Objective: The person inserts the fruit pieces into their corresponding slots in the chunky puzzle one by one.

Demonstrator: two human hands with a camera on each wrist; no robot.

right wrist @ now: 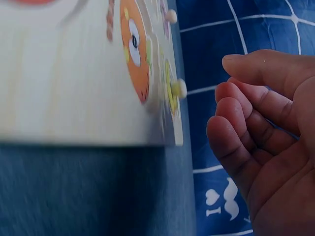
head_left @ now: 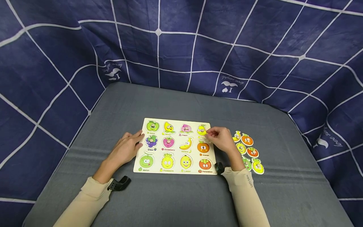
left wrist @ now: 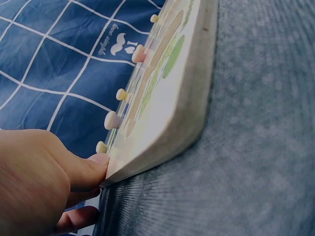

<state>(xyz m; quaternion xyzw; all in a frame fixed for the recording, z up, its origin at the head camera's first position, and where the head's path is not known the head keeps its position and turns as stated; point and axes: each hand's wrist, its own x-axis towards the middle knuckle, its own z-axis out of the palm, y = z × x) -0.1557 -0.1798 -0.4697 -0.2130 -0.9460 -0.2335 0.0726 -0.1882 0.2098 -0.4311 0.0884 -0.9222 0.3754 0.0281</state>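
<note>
A pale wooden fruit puzzle board (head_left: 175, 154) lies flat on the grey table. My left hand (head_left: 126, 148) rests at its left edge; in the left wrist view the thumb (left wrist: 91, 169) touches the board's side. My right hand (head_left: 222, 138) is by the pear piece (head_left: 202, 130), top right. In the right wrist view its fingers are loosely curled, hold nothing and stand apart from the pear's yellow knob (right wrist: 180, 89). Knobbed apple (head_left: 152, 126), mango (head_left: 168, 127), peach (head_left: 186, 128), grape (head_left: 151, 141) and strawberry (head_left: 168, 142) pieces sit in the board.
Right of the board, partly behind my right forearm, lie several loose fruit pieces, among them an orange (head_left: 247, 139), a persimmon (head_left: 252, 152) and a pineapple (head_left: 257, 166). A blue curtain (head_left: 175, 50) with white lines surrounds the table (head_left: 181, 198).
</note>
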